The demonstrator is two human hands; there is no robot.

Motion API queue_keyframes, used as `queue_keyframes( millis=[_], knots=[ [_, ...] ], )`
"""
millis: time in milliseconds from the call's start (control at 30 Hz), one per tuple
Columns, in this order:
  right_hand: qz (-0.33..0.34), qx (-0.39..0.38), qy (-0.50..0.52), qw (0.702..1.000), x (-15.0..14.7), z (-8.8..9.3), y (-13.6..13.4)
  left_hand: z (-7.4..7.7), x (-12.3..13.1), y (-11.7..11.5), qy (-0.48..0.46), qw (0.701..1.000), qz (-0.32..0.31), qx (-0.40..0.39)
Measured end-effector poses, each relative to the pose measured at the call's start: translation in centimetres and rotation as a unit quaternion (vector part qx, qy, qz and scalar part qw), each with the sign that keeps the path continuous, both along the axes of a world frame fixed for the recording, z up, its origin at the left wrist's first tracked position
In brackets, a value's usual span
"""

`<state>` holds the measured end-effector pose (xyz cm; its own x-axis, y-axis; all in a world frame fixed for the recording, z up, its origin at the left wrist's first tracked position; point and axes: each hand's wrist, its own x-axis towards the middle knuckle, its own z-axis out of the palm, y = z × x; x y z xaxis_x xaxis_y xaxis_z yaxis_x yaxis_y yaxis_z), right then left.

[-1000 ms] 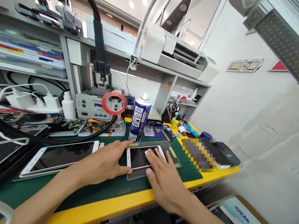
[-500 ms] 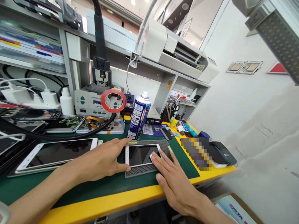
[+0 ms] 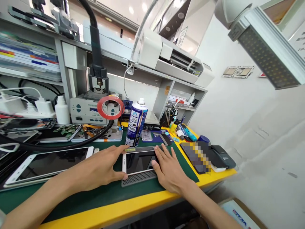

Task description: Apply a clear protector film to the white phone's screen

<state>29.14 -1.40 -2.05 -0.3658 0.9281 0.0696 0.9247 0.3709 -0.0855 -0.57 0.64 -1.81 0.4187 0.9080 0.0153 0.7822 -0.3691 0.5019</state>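
Note:
A white-framed smartphone (image 3: 139, 163) with a dark screen lies on a grey perforated mat (image 3: 140, 178). My left hand (image 3: 103, 163) brackets the phone's left end, with its thumb at the near corner and fingers at the far corner. My right hand (image 3: 168, 168) lies over the phone's right end, fingers stretched out and flat; its fingertips reach the far edge. What is under the right palm is hidden, and I cannot make out the small white piece that showed there earlier. A blue spray can (image 3: 136, 125) stands upright just behind the phone.
A larger white tablet (image 3: 51, 163) lies left of my left forearm. Behind are trays of small parts (image 3: 97, 133), a red ring (image 3: 110, 107) and a hose (image 3: 71, 144). Dark devices (image 3: 221, 157) sit on the yellow edge at right. A lamp (image 3: 267, 54) hangs upper right.
My right hand has slid toward the phone's far edge, covering more of its right end. The small white piece under its fingers is now out of sight. The view has shifted slightly.

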Motion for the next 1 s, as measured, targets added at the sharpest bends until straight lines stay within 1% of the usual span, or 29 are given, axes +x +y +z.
queue_keyframes(
  millis=[200,333,400,467,533,600,667,767,833,900,1000],
  knots=[
    [-0.001,0.011,0.022,1.000,-0.5,0.1,-1.2,-1.3,-0.4,0.5,0.008,1.000,-0.005,0.020],
    [0.038,-0.006,0.044,0.998,-0.4,0.5,-3.4,-1.8,-0.5,0.5,-0.001,0.999,-0.004,0.031],
    [0.058,-0.021,0.054,0.997,0.1,0.6,-4.5,-1.6,-0.3,0.4,-0.005,0.999,-0.005,0.032],
    [0.058,-0.032,0.060,0.996,0.7,0.7,-5.0,-1.3,-0.1,0.3,0.002,1.000,-0.002,0.025],
    [0.048,-0.037,0.060,0.996,1.1,0.8,-4.6,-0.9,0.1,0.2,0.013,1.000,0.003,0.016],
    [0.037,-0.035,0.056,0.997,1.1,0.9,-3.5,-0.7,0.2,0.1,0.021,1.000,0.005,0.014],
    [0.028,-0.029,0.052,0.998,0.3,0.8,-2.2,-0.7,0.2,0.2,0.020,1.000,0.003,0.012],
    [0.025,-0.011,0.061,0.998,-2.3,0.6,-1.0,-1.1,-0.1,0.4,0.013,1.000,0.001,0.011],
    [0.046,0.000,0.081,0.996,-4.4,0.5,-1.1,-1.3,-0.2,0.5,0.013,1.000,-0.002,0.024],
    [0.083,0.000,0.106,0.991,-6.5,0.5,-1.6,-1.5,-0.2,0.5,0.013,0.999,-0.016,0.039],
    [0.124,-0.004,0.133,0.983,-8.4,1.0,-2.6,-1.7,0.0,0.5,0.009,0.998,-0.017,0.065]
  ],
)
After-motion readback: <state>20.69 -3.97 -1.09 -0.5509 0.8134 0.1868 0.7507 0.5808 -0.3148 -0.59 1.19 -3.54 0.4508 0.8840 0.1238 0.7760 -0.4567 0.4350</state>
